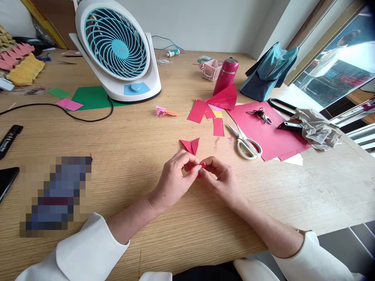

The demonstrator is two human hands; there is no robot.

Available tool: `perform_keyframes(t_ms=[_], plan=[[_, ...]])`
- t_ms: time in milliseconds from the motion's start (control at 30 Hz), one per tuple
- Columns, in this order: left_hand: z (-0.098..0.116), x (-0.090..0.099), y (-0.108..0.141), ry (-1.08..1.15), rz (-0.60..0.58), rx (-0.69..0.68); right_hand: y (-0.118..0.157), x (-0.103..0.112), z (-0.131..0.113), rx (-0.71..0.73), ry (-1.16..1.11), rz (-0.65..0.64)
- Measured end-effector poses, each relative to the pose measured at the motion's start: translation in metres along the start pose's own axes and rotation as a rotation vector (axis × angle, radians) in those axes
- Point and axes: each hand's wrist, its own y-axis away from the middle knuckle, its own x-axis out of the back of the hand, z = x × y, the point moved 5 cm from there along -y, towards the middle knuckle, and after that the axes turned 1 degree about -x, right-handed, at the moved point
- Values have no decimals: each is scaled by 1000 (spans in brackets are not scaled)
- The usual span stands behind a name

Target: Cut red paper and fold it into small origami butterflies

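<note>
Both hands meet at the middle of the wooden table around a small piece of red paper (199, 175). My left hand (179, 175) pinches it from the left between thumb and fingers. From the right, my right hand (220, 178) grips its other side with thumb and forefinger. The fingers cover most of the paper, so its shape is hard to make out. Just beyond my left fingertips lies a folded red paper piece (191, 146) with pointed ends. White-handled scissors (247, 145) rest to the right, blades partly apart.
Red sheets (271, 125) with keys (262, 114) lie right, by crumpled tissue (315, 127). A fan (120, 50), pink bottle (226, 74) and teal bag (268, 72) stand behind. Left are a black marker (9, 140) and a blurred-out object (58, 191). Red scraps (198, 111) lie ahead.
</note>
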Motion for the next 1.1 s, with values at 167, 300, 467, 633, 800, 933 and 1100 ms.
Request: perform_keyframes(t_ms=[167,300,467,633,800,933,1100], plan=[[-3,0,-1,58,-9,57,0,0,2,-22,-10,8],[-6,1,-1,61,-9,108,-1,-2,5,-65,-23,10],[-16,-5,0,189,-75,303,-2,-3,9,-102,-26,-5],[-15,-7,0,203,-114,324,-1,-3,3,-65,121,-18],[-21,-10,2,354,-101,386,-1,-3,0,-55,132,-14],[-27,-12,3,525,-65,459,-2,-2,2,-95,79,-19],[-28,-14,2,442,-122,436,-1,0,3,-121,114,-36]])
